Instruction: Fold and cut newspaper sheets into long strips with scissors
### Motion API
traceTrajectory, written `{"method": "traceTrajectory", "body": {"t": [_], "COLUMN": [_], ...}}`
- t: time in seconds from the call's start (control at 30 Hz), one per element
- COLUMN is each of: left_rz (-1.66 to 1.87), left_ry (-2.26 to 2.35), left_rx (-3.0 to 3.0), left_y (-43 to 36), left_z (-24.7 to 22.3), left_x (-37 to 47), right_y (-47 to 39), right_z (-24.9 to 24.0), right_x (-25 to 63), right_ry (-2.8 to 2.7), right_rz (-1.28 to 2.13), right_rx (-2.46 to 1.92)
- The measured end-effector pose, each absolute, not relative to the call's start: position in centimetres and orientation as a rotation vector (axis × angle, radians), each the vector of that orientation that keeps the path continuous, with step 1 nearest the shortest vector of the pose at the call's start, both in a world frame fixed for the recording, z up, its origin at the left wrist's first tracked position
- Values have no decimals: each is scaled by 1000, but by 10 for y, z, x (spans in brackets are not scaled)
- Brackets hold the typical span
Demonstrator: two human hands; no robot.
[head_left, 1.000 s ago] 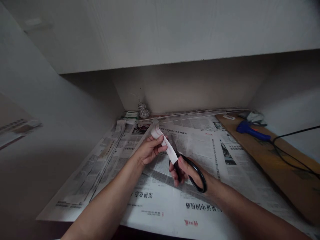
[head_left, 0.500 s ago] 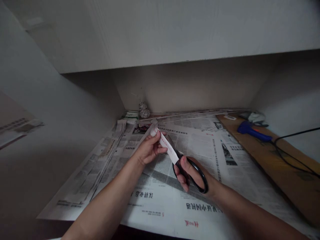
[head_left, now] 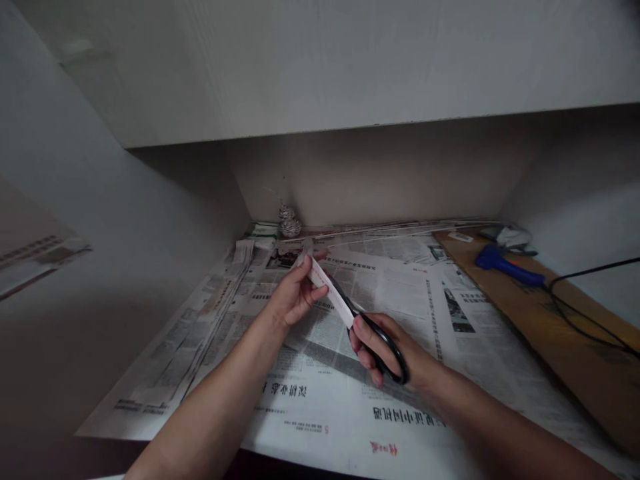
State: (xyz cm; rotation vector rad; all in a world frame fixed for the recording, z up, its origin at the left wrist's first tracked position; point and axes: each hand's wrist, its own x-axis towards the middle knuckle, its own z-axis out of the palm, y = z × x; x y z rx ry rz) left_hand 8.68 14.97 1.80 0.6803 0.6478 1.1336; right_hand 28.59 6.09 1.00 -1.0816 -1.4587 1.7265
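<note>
A narrow white paper strip (head_left: 334,297) with red print runs slantwise between my two hands. My left hand (head_left: 299,293) pinches its upper part between thumb and fingers. Black-handled scissors (head_left: 395,357) are gripped in my right hand (head_left: 377,343), whose thumb lies near the strip's lower end. The blades lie along the strip and are partly hidden behind it. Both hands are above newspaper sheets (head_left: 345,407) spread over the work surface.
At the right, a blue glue gun (head_left: 507,265) with a black cable (head_left: 575,317) lies on a brown board (head_left: 540,333). Cut newspaper strips (head_left: 220,300) lie at left. Thin paper rods (head_left: 400,229) and a small coiled figure (head_left: 289,222) are at the back. A pale panel (head_left: 350,67) overhangs.
The strip has straightened and turned more edge-on, now lying close along the scissors. My left hand has shifted slightly left, and the scissors' handles have moved a little up and left.
</note>
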Motion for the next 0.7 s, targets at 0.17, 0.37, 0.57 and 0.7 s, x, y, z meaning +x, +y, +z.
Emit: {"method": "traceTrajectory", "body": {"t": [0.17,0.37,0.57,0.7], "left_rz": [1049,981,992,994], "left_ry": [656,648,652,655], "left_rx": [682,735,737,743], "left_y": [146,140,143,143], "left_z": [16,13,13,14], "left_x": [92,98,95,94], "right_y": [65,65,63,59], "right_z": [1,2,-3,5], "right_x": [288,288,287,284], "right_ry": [-1492,-1573,-1485,-1462], "right_rz": [1728,1651,1700,1674], "right_rx": [-904,-896,-870,-956]}}
